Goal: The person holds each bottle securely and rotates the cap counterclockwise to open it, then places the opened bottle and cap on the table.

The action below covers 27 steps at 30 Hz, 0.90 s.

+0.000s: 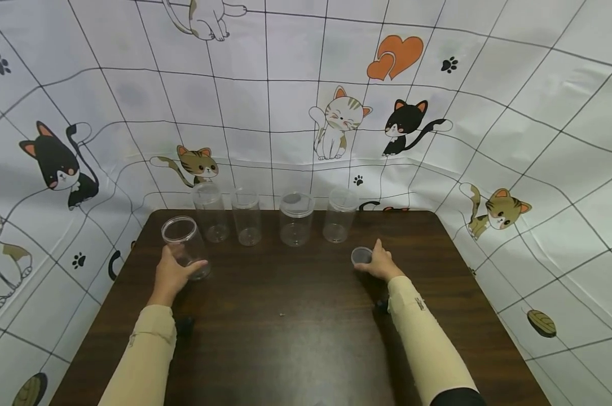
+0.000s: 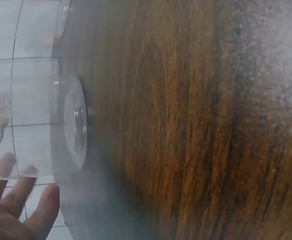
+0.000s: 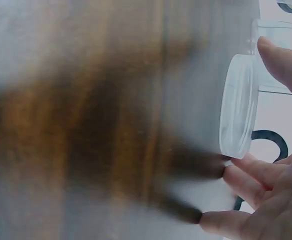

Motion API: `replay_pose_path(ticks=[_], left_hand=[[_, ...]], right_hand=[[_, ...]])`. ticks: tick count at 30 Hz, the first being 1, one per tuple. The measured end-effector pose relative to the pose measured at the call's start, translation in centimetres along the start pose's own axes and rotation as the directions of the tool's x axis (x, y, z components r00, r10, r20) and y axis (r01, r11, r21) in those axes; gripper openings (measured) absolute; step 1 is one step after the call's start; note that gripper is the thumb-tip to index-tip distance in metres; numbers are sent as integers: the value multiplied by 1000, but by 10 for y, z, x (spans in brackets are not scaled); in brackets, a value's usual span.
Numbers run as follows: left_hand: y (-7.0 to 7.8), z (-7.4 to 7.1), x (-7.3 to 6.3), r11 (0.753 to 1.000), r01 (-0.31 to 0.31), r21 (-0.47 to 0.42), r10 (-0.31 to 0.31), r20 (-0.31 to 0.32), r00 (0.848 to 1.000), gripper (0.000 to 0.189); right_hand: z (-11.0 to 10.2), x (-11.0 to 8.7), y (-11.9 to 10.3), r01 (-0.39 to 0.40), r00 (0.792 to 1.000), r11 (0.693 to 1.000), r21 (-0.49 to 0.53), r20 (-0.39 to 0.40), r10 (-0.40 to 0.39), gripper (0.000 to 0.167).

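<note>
At the table's left, a clear plastic jar [image 1: 186, 239] stands lidless, with its round rim showing. My left hand [image 1: 171, 275] holds it low down, thumb in front and fingers around the far left side. Fingers [image 2: 21, 192] curve beside the clear wall in the left wrist view, where the jar's base meets the wood. To the right, a small clear round lid [image 1: 360, 256] lies on the table. Around it my right hand [image 1: 384, 265] is spread; in the right wrist view fingertips [image 3: 238, 167] touch or nearly touch its edge, while the thumb looks slightly apart.
Along the back edge of the brown table [image 1: 275, 338] stand several clear jars, among them one wide jar [image 1: 295, 220] with a lid on, and a jar [image 1: 340, 217] at the row's right end. Behind them hangs a white cat-print cloth [image 1: 285, 101].
</note>
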<state>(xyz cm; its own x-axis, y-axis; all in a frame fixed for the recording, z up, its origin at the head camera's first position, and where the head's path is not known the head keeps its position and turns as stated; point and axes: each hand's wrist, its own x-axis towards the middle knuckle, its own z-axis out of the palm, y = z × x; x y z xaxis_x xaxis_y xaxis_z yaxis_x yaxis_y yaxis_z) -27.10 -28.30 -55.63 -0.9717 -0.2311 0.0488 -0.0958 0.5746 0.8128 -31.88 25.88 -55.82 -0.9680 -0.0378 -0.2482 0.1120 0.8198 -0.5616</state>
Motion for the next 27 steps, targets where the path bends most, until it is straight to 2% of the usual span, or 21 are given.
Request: replay_pose_path(ticks=[6, 10, 13, 16, 20, 24, 27], left_hand=[[-5, -2, -4, 1000, 22, 13, -22, 17, 1000, 110], [-5, -8, -9, 998, 32, 50, -33, 21, 999, 116], [-5, -12, -16, 996, 55, 74, -59, 43, 997, 114], [-7, -16, -24, 989, 92, 113, -102, 82, 991, 109], [-8, -22, -33, 979, 122, 161, -149, 167, 975, 106], [-7, -28, -43, 977, 121, 176, -166, 274, 947, 99], [-5, -30, -50, 978, 107, 177, -165, 351, 922, 92]], right_hand=[[-7, 10, -15, -11, 1000, 1000, -28, 14, 11, 116], [-10, 20, -33, 33, 998, 999, -10, -49, -33, 113], [-15, 28, -46, 85, 991, 995, 58, -106, -78, 109], [-23, 37, -59, 164, 976, 978, 130, -162, -143, 107], [-33, 47, -74, 266, 948, 951, 156, -224, -228, 105], [-37, 56, -85, 329, 921, 936, 129, -264, -287, 95], [-35, 59, -88, 354, 899, 926, 133, -322, -297, 86]])
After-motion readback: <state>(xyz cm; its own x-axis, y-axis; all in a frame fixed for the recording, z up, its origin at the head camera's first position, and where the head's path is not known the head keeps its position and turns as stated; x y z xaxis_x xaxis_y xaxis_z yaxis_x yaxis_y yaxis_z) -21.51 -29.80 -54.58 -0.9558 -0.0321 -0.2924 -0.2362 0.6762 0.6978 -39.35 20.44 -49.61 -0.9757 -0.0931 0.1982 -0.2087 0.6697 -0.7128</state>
